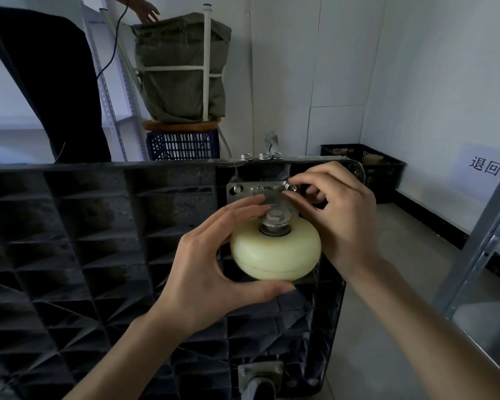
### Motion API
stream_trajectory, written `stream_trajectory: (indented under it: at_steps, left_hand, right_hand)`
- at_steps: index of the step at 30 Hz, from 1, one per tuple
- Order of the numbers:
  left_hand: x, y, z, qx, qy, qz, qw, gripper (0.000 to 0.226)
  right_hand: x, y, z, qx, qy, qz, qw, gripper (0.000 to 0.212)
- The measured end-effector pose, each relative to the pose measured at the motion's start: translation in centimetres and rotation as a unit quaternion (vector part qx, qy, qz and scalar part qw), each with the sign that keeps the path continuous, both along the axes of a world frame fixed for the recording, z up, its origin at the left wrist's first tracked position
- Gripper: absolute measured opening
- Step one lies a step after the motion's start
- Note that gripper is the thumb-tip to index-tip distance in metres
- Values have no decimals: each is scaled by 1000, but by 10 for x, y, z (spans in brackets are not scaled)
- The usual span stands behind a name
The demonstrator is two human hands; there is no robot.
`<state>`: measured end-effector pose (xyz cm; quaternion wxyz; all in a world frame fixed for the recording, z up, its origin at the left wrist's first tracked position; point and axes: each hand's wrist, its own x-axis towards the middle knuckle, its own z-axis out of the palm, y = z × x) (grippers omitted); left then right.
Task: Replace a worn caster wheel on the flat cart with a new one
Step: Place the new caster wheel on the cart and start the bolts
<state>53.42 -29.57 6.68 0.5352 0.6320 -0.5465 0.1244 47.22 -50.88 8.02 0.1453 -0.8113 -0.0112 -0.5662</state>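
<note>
Flat cart (98, 241) is tipped on its side, ribbed underside facing me, and I'm at the top right corner mount. My left hand (211, 269) grasps the cream caster wheel (274, 251), thumb under the tread and fingers over the top, holding its mounting plate (257, 192) flat against the cart. My right hand (338, 209) pinches a bolt (291, 187) at the plate's upper right hole between thumb and forefinger. Another bolt head (237, 189) shows in the upper left hole. The wheel looks clean and unscuffed, so I judge this is the new one going on, and the step is hand-starting the fasteners. Can't tell how far the pinched bolt is threaded, or whether the lower two holes are filled; the wheel hides them. Three spare bolts or nuts (261, 156) sit on the cart's top edge just above the mount, with a metal tool (272, 142) behind them, probably a wrench, too blurred to confirm. Next: run this bolt in finger-tight while keeping the plate square, fill the remaining holes from the loose hardware, then torque with the tool. Don't release the wheel until at least two bolts bite. A darker caster (260, 379) is mounted at the lower corner.
</note>
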Motion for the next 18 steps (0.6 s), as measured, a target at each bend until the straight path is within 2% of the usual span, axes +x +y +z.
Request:
stream_trajectory:
  at_steps: [9,15,18]
  left_hand:
    - [0,0,0,-2,-1,0,1000,84]
    - [-1,1,0,2,1,0,1000,84]
    - [-1,1,1,4,2,0,1000,85]
  right_hand:
    - [0,1,-4,5,-10,13,1000,16]
    - [1,4,-7,10,-34,-15,999,20]
    - [0,2,-7,-6,-20,11,1000,19]
